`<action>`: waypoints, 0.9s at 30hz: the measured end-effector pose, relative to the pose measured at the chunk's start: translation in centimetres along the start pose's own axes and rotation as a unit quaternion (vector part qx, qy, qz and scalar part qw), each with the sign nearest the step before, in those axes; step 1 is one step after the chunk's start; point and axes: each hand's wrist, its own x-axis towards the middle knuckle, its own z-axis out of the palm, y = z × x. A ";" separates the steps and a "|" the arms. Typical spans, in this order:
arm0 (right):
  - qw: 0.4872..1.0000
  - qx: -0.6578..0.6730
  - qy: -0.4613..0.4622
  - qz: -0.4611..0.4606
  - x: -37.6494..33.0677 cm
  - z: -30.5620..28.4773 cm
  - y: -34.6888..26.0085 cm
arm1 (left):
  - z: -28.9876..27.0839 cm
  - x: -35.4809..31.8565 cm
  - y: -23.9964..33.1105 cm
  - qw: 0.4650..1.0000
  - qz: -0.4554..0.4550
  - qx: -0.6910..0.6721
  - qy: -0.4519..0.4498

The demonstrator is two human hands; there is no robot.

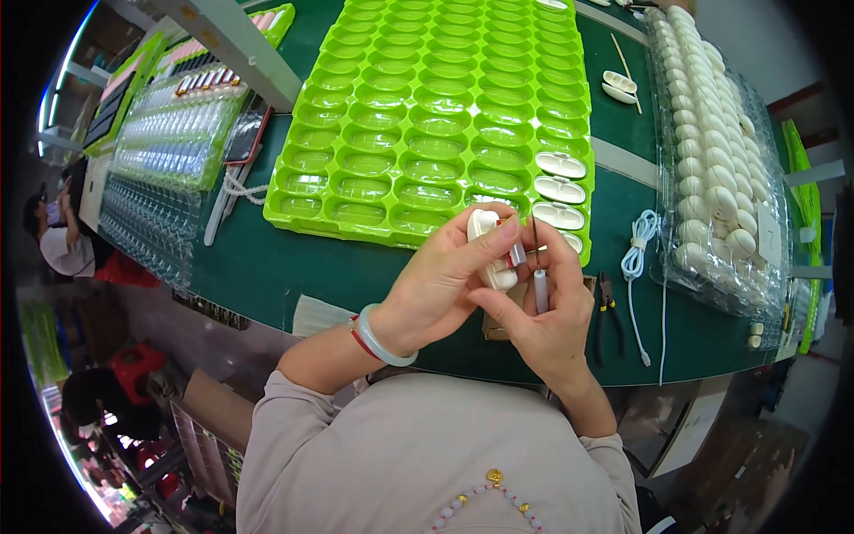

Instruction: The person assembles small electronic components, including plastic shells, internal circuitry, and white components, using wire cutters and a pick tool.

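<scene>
Case (pixel 500 278): long axis steep, leaning left; left hand (pixel 434 283) pinching, right hand (pixel 557 325) gripping tool (pixel 540 292).

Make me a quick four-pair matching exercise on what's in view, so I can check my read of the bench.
1. Slim rod-shaped tool
2. Pliers
3. Lifted white case
4. Large tray with oval pockets

A. Bright green
B. In the left hand
C. On the table, with black handles
D. In the right hand

Pairs: 1-D; 2-C; 3-B; 4-A
</scene>
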 end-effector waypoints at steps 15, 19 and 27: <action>0.988 -0.104 -0.034 -0.112 2.8 -2.4 0.9 | -1.4 -1.0 1.9 0.973 -0.212 -0.027 -0.088; 0.997 -0.022 0.053 0.045 2.0 -3.4 0.0 | -2.1 -0.7 1.7 0.983 -0.161 -0.074 -0.056; 0.976 0.070 -0.179 0.098 -1.9 -2.2 -3.1 | -2.5 0.0 0.8 0.970 -0.044 -0.239 -0.015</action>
